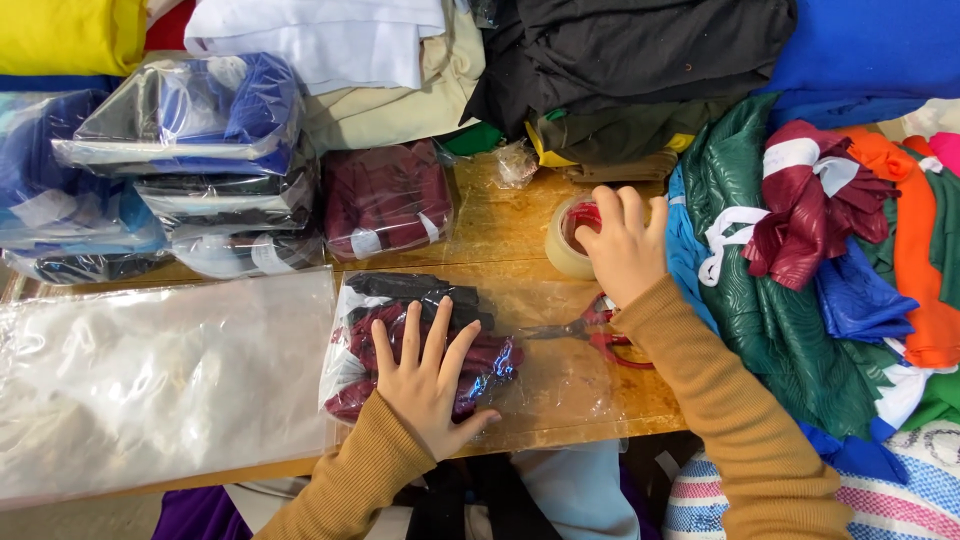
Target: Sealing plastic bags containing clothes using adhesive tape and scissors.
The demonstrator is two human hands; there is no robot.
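Left hand [428,378] fingers spread, pressing a clear bag of maroon cloth [415,345] near the bench's front edge, right hand [622,245] fingers curled over a tape roll [570,235], red scissors [600,335] just beside, wrapped packets [215,170] with perhaps white labels stacked at the back left.

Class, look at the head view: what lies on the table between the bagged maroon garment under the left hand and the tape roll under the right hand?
Red-handled scissors lie there, on bare wooden table.

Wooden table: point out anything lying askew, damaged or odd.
Nothing looks damaged. The red-handled scissors lie partly under the right hand's sleeve. The clear plastic bag of maroon cloth, pressed by the left hand, sits aslant, its open end loose along the wooden table edge.
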